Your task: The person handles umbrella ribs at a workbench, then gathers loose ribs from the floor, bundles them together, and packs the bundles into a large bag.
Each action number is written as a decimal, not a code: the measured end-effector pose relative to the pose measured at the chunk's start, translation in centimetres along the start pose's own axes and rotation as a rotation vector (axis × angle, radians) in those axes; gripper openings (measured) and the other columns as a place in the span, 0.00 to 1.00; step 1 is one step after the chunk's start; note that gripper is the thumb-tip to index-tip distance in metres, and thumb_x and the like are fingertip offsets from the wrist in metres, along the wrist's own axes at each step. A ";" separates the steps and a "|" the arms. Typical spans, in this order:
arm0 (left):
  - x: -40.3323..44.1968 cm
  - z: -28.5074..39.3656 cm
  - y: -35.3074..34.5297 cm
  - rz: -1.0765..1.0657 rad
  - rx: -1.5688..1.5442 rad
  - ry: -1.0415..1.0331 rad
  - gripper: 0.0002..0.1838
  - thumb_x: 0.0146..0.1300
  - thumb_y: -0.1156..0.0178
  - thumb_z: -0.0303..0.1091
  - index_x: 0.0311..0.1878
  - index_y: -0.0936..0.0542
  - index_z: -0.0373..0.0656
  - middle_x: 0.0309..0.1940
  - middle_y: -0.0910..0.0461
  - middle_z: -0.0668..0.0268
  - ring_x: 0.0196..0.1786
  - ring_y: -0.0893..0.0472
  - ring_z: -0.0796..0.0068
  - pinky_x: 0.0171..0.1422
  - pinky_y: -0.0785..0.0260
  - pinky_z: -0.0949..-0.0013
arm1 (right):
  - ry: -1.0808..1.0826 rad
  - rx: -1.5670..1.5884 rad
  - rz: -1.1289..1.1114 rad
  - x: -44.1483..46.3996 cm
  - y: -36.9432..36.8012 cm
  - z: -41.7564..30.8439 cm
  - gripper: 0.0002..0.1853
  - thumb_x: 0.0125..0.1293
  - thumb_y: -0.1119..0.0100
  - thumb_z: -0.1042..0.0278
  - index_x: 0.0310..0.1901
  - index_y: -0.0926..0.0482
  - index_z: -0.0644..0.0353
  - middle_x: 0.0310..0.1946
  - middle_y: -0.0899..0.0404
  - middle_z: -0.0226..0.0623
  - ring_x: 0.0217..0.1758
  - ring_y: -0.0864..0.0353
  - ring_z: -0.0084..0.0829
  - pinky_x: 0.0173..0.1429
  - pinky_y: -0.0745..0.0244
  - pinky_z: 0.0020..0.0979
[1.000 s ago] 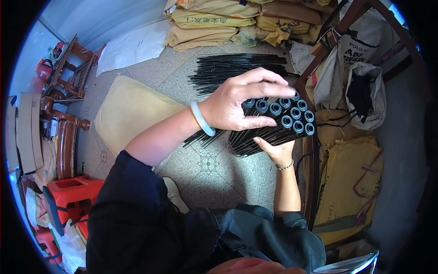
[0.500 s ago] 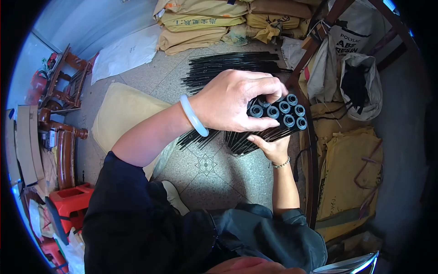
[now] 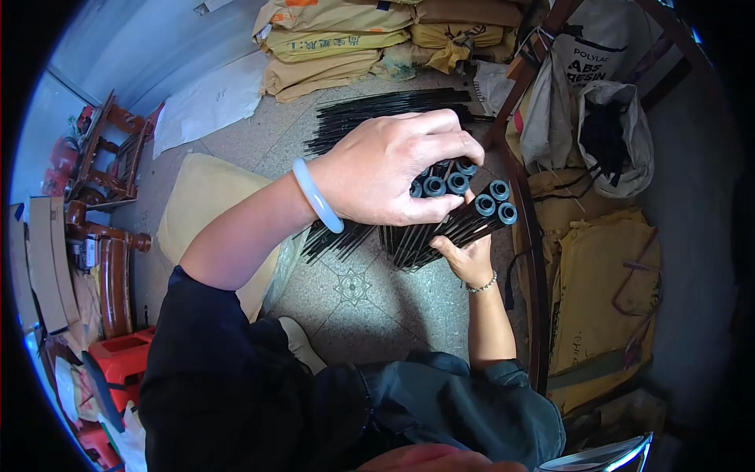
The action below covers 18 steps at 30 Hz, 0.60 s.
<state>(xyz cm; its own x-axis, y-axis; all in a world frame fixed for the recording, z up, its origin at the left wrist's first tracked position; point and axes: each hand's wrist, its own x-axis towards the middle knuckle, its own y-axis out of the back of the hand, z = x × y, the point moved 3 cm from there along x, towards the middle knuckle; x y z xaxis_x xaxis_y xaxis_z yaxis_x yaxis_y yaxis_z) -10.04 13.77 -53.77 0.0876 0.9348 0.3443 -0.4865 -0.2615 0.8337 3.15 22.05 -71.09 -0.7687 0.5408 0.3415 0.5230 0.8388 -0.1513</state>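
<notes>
My left hand [image 3: 389, 169], with a pale bangle at the wrist, curls around a cluster of black rods with ring-shaped grey ends [image 3: 434, 186]. Fingers and thumb are closed on them, and the palm covers part of the cluster. Just below and to the right, my right hand [image 3: 470, 261] grips the other rods of the bundle [image 3: 448, 230], its thumb across them. Three of their ringed ends [image 3: 485, 205] point up toward me, apart from the left cluster. The lower ends fan out above the floor. Behind my left hand lies a pile of similar black rods [image 3: 377, 110].
Stacked yellow sacks [image 3: 334, 43] stand at the back. A brown frame post [image 3: 521, 181] rises close to my right hand, with an open white bag [image 3: 617, 141] of black pieces beyond. At left are a beige sack [image 3: 208, 212] and a red stool [image 3: 122, 358].
My left hand has shifted left with several rods, and a gap has opened between them and three rods at the right. My right hand has stayed nearly in place.
</notes>
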 end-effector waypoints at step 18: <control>0.2 2.1 -0.7 -0.018 0.090 -0.084 0.20 0.46 0.35 0.35 0.45 0.20 0.41 0.41 0.20 0.61 0.43 0.21 0.62 0.49 0.29 0.63 | -0.253 0.195 1.017 -10.5 19.4 4.4 0.30 0.70 0.60 0.41 0.53 0.33 0.65 0.35 0.21 0.42 0.38 0.21 0.32 0.47 0.23 0.35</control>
<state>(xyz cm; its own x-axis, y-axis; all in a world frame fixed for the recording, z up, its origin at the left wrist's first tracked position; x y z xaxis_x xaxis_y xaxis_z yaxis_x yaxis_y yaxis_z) -7.85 13.61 -53.38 0.1698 0.9172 0.3605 -0.4042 -0.2689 0.8743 19.73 32.95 -81.72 -0.0698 0.9711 -0.2283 0.9116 -0.0308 -0.4100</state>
